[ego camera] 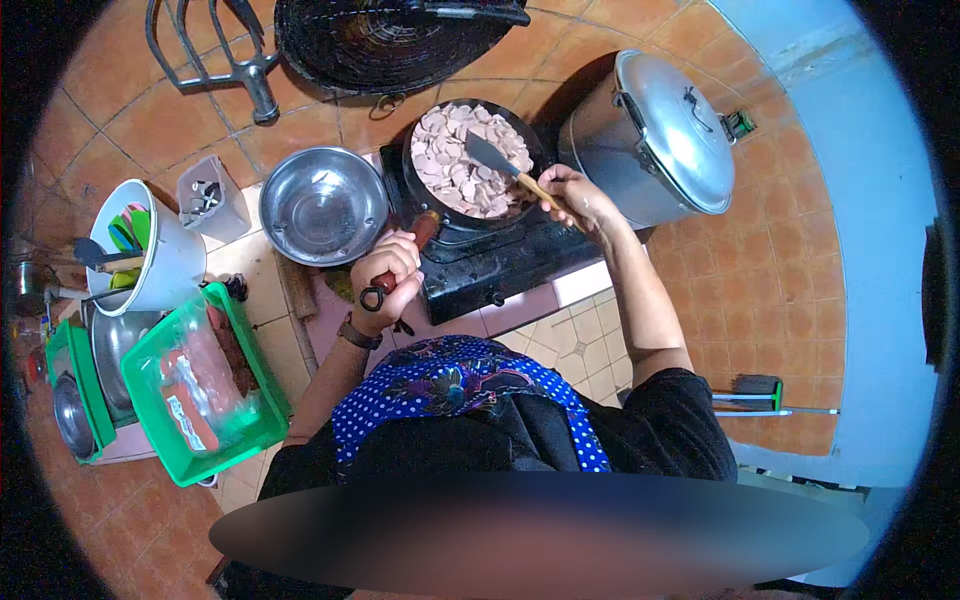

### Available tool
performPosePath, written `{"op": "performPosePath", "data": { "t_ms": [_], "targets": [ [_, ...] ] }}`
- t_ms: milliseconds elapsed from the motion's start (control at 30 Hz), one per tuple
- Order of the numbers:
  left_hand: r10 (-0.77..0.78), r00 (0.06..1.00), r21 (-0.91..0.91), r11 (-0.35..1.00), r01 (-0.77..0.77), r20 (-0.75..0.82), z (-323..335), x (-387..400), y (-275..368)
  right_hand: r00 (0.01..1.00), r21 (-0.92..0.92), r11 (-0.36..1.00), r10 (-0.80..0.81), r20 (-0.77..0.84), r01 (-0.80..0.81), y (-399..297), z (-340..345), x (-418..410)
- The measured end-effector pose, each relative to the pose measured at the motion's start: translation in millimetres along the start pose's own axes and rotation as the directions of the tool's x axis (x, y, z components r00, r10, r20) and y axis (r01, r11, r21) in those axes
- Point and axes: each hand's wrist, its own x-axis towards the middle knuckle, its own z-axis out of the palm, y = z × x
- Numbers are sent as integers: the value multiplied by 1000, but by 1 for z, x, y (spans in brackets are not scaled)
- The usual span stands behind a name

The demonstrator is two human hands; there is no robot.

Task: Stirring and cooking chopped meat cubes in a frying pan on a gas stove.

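Observation:
A dark frying pan [537,144] full of thin, round, pale pink slices [454,161], perhaps sausage, sits on a black gas stove [480,277]. My left hand [388,274] grips the pan's brown wooden handle [426,229], whose hanging ring sticks out below my fist. In my right hand [574,196] is a spatula [489,155] with a grey blade and a wooden handle. The blade rests on or just over the slices near the pan's middle; I cannot tell which. Left of the pan, close to my left hand, stands a wide metal bowl [324,202] with nothing in it.
A large lidded metal pot [645,142] stands right of the stove. Behind hang a black wok [390,45] and a metal mixer beater [251,79]. At left are a white bucket [176,259] of utensils, a grey container [232,206] and a green basket [266,382] holding plastic-wrapped packages.

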Motion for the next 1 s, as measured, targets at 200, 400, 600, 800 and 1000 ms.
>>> {"op": "performPosePath", "data": {
  "t_ms": [200, 400, 600, 800, 1000],
  "targets": [
    [8, 1000, -26, 1000, -9, -24, 1, 1, 1, 845, -604, 710, -523, -108, 362, -22, 11, 0],
    [4, 1000, -21, 1000, -5, -31, 1, 1, 0, 818, -902, 361, -575, -16, 237, 13, 44, -12],
    [-5, 999, -23, 1000, 4, -42, -1, 2, -1, 870, -952, 250, -491, 34, 178, -15, 29, -63],
    [0, 1000, -55, 999, -2, -31, -4, 0, -4, 709, -992, -89, -694, 125, 88, -50, -15, -29],
    [-74, 997, -108, 991, 75, 15, -9, 2, 2, 741, -968, -187, -624, 249, 168, -29, -19, 61]
  ]
}}
